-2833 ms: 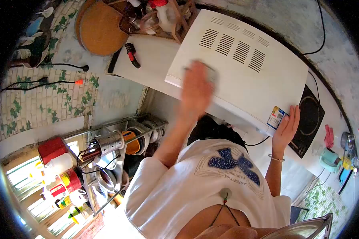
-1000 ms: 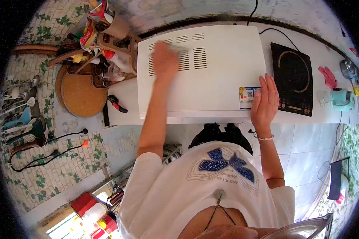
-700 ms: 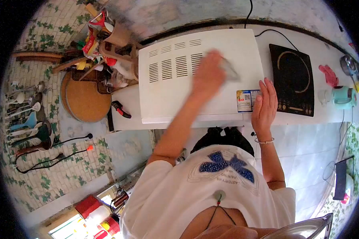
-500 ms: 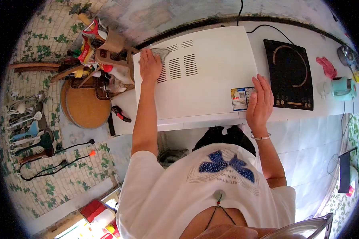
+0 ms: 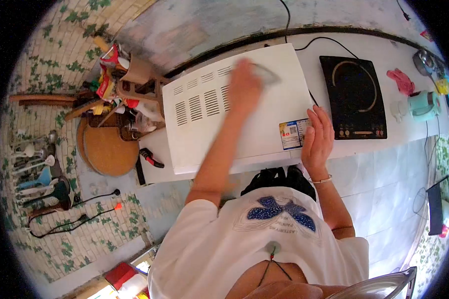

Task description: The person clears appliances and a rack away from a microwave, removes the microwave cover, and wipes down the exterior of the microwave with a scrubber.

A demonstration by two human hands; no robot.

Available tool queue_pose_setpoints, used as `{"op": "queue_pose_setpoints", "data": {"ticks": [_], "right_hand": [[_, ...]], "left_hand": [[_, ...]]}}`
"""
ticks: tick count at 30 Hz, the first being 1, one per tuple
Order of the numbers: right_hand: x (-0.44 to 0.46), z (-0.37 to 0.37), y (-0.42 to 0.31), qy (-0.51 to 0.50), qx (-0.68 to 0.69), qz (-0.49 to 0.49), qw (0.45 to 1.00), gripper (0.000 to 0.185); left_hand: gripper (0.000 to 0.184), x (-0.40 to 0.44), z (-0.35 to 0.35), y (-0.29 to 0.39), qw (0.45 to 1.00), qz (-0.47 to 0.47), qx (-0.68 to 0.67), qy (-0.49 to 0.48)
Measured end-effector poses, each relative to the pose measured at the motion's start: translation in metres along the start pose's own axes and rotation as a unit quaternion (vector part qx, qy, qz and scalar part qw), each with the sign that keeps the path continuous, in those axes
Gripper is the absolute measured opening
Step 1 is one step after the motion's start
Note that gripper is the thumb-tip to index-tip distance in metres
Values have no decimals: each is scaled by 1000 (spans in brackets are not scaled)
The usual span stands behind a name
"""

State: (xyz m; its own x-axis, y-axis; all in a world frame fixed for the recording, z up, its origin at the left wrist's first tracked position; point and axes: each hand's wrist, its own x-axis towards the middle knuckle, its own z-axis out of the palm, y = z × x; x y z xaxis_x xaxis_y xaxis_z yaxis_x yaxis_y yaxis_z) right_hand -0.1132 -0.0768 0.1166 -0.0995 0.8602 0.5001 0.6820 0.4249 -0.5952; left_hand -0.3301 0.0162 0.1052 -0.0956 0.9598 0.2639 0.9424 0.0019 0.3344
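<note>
A white box-shaped appliance, which looks like a microwave oven [image 5: 264, 119], lies under my hands with rows of vent slots showing. My left hand [image 5: 244, 92], smeared by motion, is on its upper face with a thin grey cloth [image 5: 267, 74] beneath it. The cloth sticks out to the right of the fingers. My right hand [image 5: 318, 142] is open, fingers stretched out, against the appliance's right edge. Beside it is a printed label [image 5: 293, 133] on the white surface, partly covered by the fingers.
A black induction cooktop [image 5: 353, 97] stands to the right, with a pink cloth [image 5: 401, 81] and a mint-green kettle [image 5: 424, 105] beyond. At left are red-handled pliers [image 5: 151, 158], round boards [image 5: 110, 147] and a crowded utensil rack [image 5: 134, 87]. A black cord [image 5: 329, 38] runs behind.
My left hand has swept the grey cloth rightward across the appliance, from the left-hand corner past the vents. My right hand stays at the right edge. The view has shifted slightly.
</note>
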Motion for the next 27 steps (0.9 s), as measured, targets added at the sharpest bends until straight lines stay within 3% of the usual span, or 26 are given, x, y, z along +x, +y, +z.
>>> {"op": "queue_pose_setpoints", "data": {"ticks": [1,2,3,6,10,12,14,16,18,20,22,24,26,27], "right_hand": [[0,0,0,2,4,5,1000,30],[-1,0,1,5,2,13,1000,30],[0,1,1,14,10,14,1000,30],[0,0,-3,18,12,33,999,30],[2,-1,-4,26,6,20,999,29],[0,-2,-1,31,16,23,999,29],[-4,-3,6,41,114,27,992,31],[-8,-4,13,58,164,54,983,32],[-12,0,23,150,331,187,912,33],[-19,1,33,193,343,211,895,31],[-31,0,45,194,396,281,852,26],[-40,-3,56,203,439,313,817,21],[-49,-10,64,114,548,312,768,17],[-46,-20,66,83,586,310,744,19]], "left_hand": [[47,9,-2,-43,998,-32,54,9],[51,14,-32,-60,989,-143,-8,-41],[54,15,-21,-111,988,-106,109,-10],[56,36,-27,-114,971,-166,167,-51],[56,69,-5,-2,983,-58,67,-159],[53,71,47,24,992,100,71,-39],[51,73,57,46,986,152,55,-27],[49,61,58,58,978,205,40,-22],[48,31,42,66,943,311,62,-98],[45,-21,16,86,922,368,27,-120],[41,-56,-4,99,911,369,-24,-184],[39,-60,-2,92,922,339,-44,-183],[36,-59,-3,92,934,302,-59,-183],[36,-54,-9,102,961,93,-182,-188]]}}
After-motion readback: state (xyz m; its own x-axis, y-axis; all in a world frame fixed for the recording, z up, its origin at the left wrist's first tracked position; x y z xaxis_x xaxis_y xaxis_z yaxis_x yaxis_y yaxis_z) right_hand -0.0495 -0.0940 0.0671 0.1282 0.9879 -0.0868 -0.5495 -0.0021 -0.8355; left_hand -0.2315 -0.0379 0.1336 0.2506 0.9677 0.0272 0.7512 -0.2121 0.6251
